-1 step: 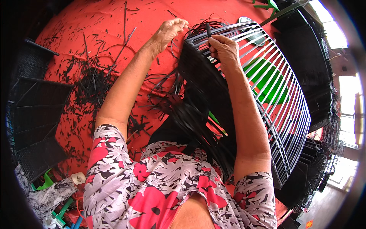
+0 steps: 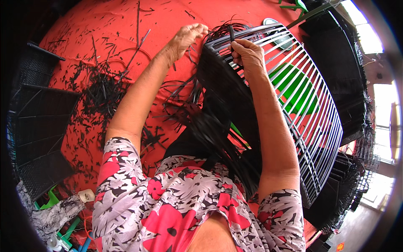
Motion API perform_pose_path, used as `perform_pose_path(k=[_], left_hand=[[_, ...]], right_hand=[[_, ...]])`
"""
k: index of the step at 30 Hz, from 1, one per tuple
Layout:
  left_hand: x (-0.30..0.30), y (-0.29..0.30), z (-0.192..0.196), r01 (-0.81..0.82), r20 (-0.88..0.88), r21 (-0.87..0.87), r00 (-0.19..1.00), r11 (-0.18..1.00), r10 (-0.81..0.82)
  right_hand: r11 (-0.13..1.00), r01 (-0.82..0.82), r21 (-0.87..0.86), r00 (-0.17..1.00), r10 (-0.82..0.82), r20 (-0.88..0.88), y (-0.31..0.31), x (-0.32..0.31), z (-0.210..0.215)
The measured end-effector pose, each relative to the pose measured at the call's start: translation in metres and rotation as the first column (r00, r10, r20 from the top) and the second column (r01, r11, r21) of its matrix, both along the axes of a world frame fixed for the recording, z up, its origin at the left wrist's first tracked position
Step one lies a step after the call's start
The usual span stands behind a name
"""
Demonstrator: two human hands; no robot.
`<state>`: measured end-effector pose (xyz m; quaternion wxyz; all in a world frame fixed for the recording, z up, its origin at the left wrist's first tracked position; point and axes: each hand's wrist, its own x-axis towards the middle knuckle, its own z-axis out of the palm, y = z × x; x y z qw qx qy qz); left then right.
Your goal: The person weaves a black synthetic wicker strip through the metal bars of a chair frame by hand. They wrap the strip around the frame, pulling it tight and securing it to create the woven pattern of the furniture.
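A grey metal frame (image 2: 311,80) of closely set bars stands tilted in front of me, its left side covered with black woven strips (image 2: 222,75). At the frame's top left corner, my right hand (image 2: 249,56) is closed on a flat black strip (image 2: 231,33), pinched between thumb and fingers. My left hand (image 2: 187,40) is raised just left of that corner, its fingers bent together. What they hold, if anything, is too small to make out. Loose black strips (image 2: 216,130) trail from the woven side toward my lap.
Black scraps and a tangled heap of strips (image 2: 105,92) lie on the red floor covering (image 2: 168,12). Black panels (image 2: 40,122) stand at the left, and more dark woven pieces (image 2: 336,63) at the right. A green seat (image 2: 294,88) shows behind the bars.
My right hand and the black strip have shifted very slightly to the right. My left hand is almost where it was, and the frame has not visibly moved.
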<state>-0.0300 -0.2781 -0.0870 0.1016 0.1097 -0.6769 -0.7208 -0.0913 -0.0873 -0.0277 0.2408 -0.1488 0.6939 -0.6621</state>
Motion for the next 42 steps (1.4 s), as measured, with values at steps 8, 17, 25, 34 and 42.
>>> perform_pose_path(k=[8,17,25,34,42], left_hand=[[0.063,0.075,0.03,0.155,-0.157,0.547,0.984,0.823,-0.081],[0.136,0.108,0.022,0.144,-0.164,0.654,0.985,0.742,-0.046],[0.144,0.1,0.016,0.032,-0.047,0.614,0.999,0.789,-0.004],[0.139,0.09,0.016,-0.054,0.097,0.527,0.995,0.848,0.002],[0.14,0.113,0.012,-0.17,0.023,0.457,0.983,0.873,0.18]], right_hand=[[0.999,-0.036,0.002,0.998,0.035,0.051,0.028,0.026,0.025],[0.993,-0.114,0.016,0.985,0.11,0.135,0.074,0.078,0.037],[0.993,-0.118,-0.025,0.988,0.12,0.093,0.075,0.09,0.03],[0.991,-0.129,-0.031,0.991,0.13,0.016,0.07,0.099,0.028],[0.991,-0.133,-0.007,0.991,0.133,0.009,0.076,0.099,0.028]])
